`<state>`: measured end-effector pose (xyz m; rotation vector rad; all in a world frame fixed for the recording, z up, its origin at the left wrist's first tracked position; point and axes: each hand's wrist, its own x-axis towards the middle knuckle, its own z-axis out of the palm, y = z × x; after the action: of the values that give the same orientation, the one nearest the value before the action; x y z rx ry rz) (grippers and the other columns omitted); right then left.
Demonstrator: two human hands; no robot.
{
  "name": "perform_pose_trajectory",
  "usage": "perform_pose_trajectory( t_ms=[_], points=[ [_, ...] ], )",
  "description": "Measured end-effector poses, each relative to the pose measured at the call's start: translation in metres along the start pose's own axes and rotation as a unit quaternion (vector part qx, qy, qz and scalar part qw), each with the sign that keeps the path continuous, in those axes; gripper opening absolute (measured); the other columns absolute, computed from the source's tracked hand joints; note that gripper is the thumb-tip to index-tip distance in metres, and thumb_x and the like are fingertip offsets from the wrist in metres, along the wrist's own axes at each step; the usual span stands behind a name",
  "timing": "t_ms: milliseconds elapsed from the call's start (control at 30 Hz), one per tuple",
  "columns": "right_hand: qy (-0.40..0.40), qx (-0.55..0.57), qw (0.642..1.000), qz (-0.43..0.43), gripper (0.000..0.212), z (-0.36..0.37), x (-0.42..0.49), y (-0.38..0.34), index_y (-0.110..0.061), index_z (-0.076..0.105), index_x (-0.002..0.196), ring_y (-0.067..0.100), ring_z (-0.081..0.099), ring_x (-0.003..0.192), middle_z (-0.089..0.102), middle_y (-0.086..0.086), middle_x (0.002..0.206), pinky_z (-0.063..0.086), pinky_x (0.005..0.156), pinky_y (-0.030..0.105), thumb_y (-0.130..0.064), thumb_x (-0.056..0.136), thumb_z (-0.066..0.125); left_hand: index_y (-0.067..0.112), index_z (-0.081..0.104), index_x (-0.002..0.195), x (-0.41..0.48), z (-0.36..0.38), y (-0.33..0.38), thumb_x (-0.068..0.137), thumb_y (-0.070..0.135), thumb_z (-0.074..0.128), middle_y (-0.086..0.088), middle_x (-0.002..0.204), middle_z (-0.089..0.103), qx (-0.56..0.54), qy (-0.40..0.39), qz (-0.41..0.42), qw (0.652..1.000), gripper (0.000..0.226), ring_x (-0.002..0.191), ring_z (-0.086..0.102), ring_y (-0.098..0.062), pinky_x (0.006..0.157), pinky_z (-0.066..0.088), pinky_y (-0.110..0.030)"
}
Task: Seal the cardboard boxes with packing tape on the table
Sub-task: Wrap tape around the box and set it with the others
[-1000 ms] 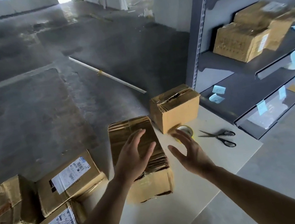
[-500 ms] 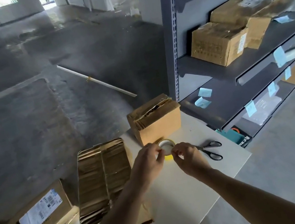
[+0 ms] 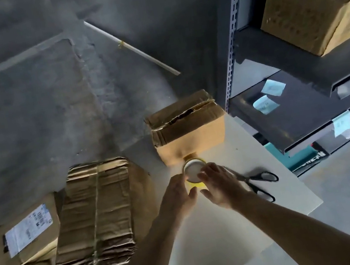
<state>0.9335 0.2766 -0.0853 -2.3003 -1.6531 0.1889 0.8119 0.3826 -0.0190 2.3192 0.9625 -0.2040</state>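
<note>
A yellowish roll of packing tape [image 3: 193, 171] is held above the white table [image 3: 222, 236], between both hands. My left hand [image 3: 178, 196] grips its left side and my right hand [image 3: 222, 184] holds its right side, fingers over the rim. Just behind the roll stands a small cardboard box [image 3: 188, 130] whose top flaps gape a little. A long, creased cardboard box [image 3: 97, 216] lies to the left of my hands on the table.
Black-handled scissors [image 3: 258, 184] lie right of my hands. Two labelled boxes [image 3: 22, 238] sit at the table's left end. A grey metal shelf rack [image 3: 299, 98] with boxes stands close on the right; bare concrete floor beyond.
My hands left the long box, reached the tape roll and took hold of it. The view has dropped and drawn closer over the table.
</note>
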Motion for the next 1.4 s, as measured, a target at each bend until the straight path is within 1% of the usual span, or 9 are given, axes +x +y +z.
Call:
perform_pose_trajectory(
  t_ms=[200,300,367,533,767,933,1167,1267,1400],
  points=[
    [0.062,-0.007,0.997,-0.051,0.021,0.021,0.014,0.007,-0.013,0.073,0.079,0.029,0.062,0.078,0.065,0.005,0.085,0.053,0.073,0.031,-0.008,0.061,0.082,0.016,0.038,0.145,0.003,0.006,-0.011,0.099,0.034,0.051,-0.002,0.15,0.037,-0.005,-0.017,-0.046,0.999,0.051,0.135,0.04,-0.014,0.105,0.03,-0.02],
    [0.081,-0.011,0.995,-0.06,0.008,0.028,0.014,0.01,-0.015,0.071,0.078,0.028,0.063,0.081,0.067,0.003,0.083,0.049,0.082,0.033,-0.009,0.075,0.066,0.016,0.036,0.146,0.001,0.003,-0.012,0.1,0.035,0.051,-0.002,0.151,0.036,-0.012,-0.016,-0.06,0.998,0.052,0.136,0.04,-0.015,0.106,0.029,-0.021],
    [0.078,0.0,0.996,-0.048,0.011,0.026,0.012,0.008,-0.016,0.068,0.082,0.029,0.064,0.084,0.068,0.003,0.085,0.052,0.083,0.033,-0.01,0.081,0.059,0.016,0.035,0.148,-0.002,0.0,-0.01,0.1,0.036,0.05,-0.002,0.153,0.035,-0.015,-0.013,-0.061,0.998,0.054,0.138,0.038,-0.015,0.108,0.028,-0.022],
    [0.064,0.018,0.997,-0.027,0.02,0.003,0.003,-0.015,-0.018,0.065,0.086,0.022,0.062,0.077,0.064,-0.003,0.077,0.053,0.076,0.031,-0.008,0.073,0.077,0.016,0.027,0.153,-0.015,-0.017,-0.002,0.101,0.038,0.048,-0.001,0.159,0.028,-0.046,0.006,-0.047,0.998,0.061,0.144,0.03,-0.014,0.113,0.023,-0.022],
    [0.113,0.054,0.992,-0.027,0.01,-0.031,-0.009,-0.064,-0.018,0.065,0.096,0.02,0.064,0.089,0.069,-0.001,0.09,0.055,0.083,0.035,-0.013,0.088,0.067,0.015,0.028,0.152,-0.047,-0.053,0.002,0.101,0.034,0.05,-0.005,0.157,0.033,-0.081,0.053,0.007,0.995,0.059,0.143,0.033,-0.018,0.114,0.027,-0.028],
    [0.194,0.106,0.974,-0.053,0.012,-0.049,-0.019,-0.104,-0.012,0.064,0.105,0.021,0.065,0.083,0.07,0.005,0.093,0.058,0.072,0.038,-0.015,0.093,0.063,0.016,0.036,0.148,-0.083,-0.077,-0.012,0.1,0.025,0.054,-0.005,0.151,0.041,-0.12,0.103,0.065,0.985,0.052,0.136,0.041,-0.018,0.098,0.03,-0.016],
    [0.228,0.165,0.958,-0.059,0.041,-0.063,-0.038,-0.164,-0.005,0.047,0.137,0.021,0.063,0.088,0.067,0.014,0.105,0.058,0.072,0.027,-0.019,0.099,0.054,0.019,0.033,0.151,-0.124,-0.099,-0.053,0.095,0.032,0.062,0.0,0.154,0.037,-0.114,0.131,0.119,0.978,0.064,0.14,0.036,-0.019,0.104,0.029,-0.022],
    [0.226,0.204,0.952,-0.038,0.034,-0.066,-0.042,-0.189,-0.008,0.05,0.132,0.016,0.065,0.086,0.067,0.007,0.1,0.056,0.07,0.023,-0.025,0.102,0.048,0.02,0.029,0.153,-0.139,-0.105,-0.065,0.094,0.036,0.063,0.002,0.155,0.033,-0.118,0.144,0.155,0.97,0.07,0.141,0.036,-0.018,0.11,0.036,-0.029],
    [0.223,0.307,0.925,-0.01,0.007,-0.078,-0.046,-0.22,-0.017,0.052,0.104,0.003,0.059,0.063,0.054,-0.017,0.075,0.039,0.054,0.009,-0.013,0.103,0.047,0.022,0.019,0.157,-0.159,-0.111,-0.078,0.094,0.039,0.061,0.003,0.16,0.023,-0.095,0.162,0.212,0.959,0.078,0.145,0.024,-0.016,0.115,0.035,-0.037]
  ],
)
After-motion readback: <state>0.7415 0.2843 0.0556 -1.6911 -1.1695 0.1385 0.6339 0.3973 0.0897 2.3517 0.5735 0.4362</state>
